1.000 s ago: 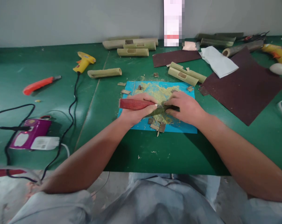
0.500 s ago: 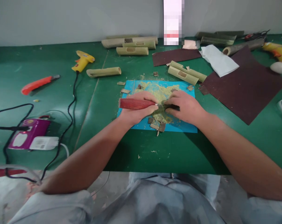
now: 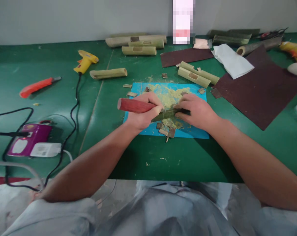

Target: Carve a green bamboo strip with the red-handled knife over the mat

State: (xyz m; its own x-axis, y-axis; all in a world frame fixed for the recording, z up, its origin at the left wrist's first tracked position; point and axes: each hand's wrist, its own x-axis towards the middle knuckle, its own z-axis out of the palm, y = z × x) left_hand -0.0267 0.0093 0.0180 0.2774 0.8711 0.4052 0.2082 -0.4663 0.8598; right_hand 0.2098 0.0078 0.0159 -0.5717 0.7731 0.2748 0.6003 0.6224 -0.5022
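My left hand (image 3: 141, 120) is closed around the thick red wooden handle of a carving tool (image 3: 135, 105). Its handle end points left, and its small tip lies by the fingertips, on or close to a dark green bamboo tube (image 3: 166, 114). Fingers of my right hand (image 3: 199, 110) grip the right end of that tube and partly cover it. The tube lies crosswise over a blue sheet (image 3: 196, 132) strewn with yellowish shavings (image 3: 167, 95). Small cut bamboo chips (image 3: 171, 132) rest just below the tube.
Behind the sheet lie notched bamboo tubes (image 3: 192, 76) and more tubes (image 3: 138, 50) near the wall. Brown sandpaper (image 3: 259, 95) and a white paper (image 3: 233, 60) are at right. At left are a red utility knife (image 3: 36, 88), a yellow glue gun (image 3: 86, 61), cords and a purple box (image 3: 31, 139).
The red handle has shifted left and its butt end has lifted, with my left hand drawn back slightly. More of the bamboo tube shows. My right hand keeps its hold.
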